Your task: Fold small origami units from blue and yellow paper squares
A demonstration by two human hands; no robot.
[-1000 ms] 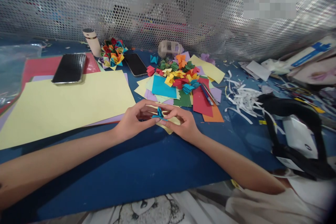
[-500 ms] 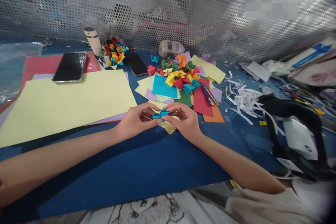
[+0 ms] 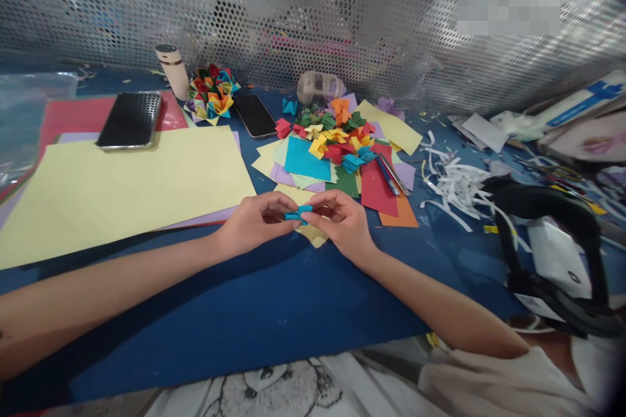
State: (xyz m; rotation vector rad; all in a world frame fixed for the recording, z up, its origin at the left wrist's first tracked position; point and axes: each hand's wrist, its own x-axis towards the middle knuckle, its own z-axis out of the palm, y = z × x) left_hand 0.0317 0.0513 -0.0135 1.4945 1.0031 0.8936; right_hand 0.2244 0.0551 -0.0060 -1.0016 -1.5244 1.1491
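A small folded blue paper point(image 3: 302, 212) is held above the tabletop point(image 3: 235, 326), the left hand point(image 3: 257, 218) and the right hand point(image 3: 345, 221) each pinching it. Beyond the folded blue paper lie colorful origami pieces point(image 3: 336, 137); to its left, a large yellow sheet point(image 3: 147, 186).

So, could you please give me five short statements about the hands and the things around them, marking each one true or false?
1. The left hand and the right hand both hold the blue folded piece. True.
2. The right hand lies flat, palm down. False: it grips the blue folded piece.
3. A multicoloured folded-paper cluster sits beside the cream cylinder. True.
4. The cream cylinder lies on its side. False: it stands on end.
5. White paper strips lie to the right of the orange sheet. True.
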